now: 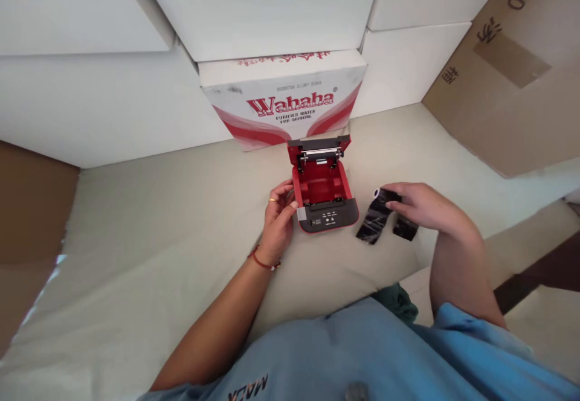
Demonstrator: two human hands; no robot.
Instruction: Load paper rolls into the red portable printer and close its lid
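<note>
A small red printer [322, 192] with a dark front panel lies on the pale surface, its lid tipped open and its red bay bare. My left hand [278, 217] rests against the printer's left side, fingers curled on its edge. To the right, my right hand [419, 208] pinches a paper roll [385, 198] wrapped in black film; a loose tail of the film [372, 226] hangs down onto the surface.
A white Wahaha carton [283, 99] stands just behind the printer, among plain white boxes [104, 87]. Brown cardboard boxes flank the scene at far right [512, 75] and far left [27, 220]. A light cloth [149, 250] covers the surface.
</note>
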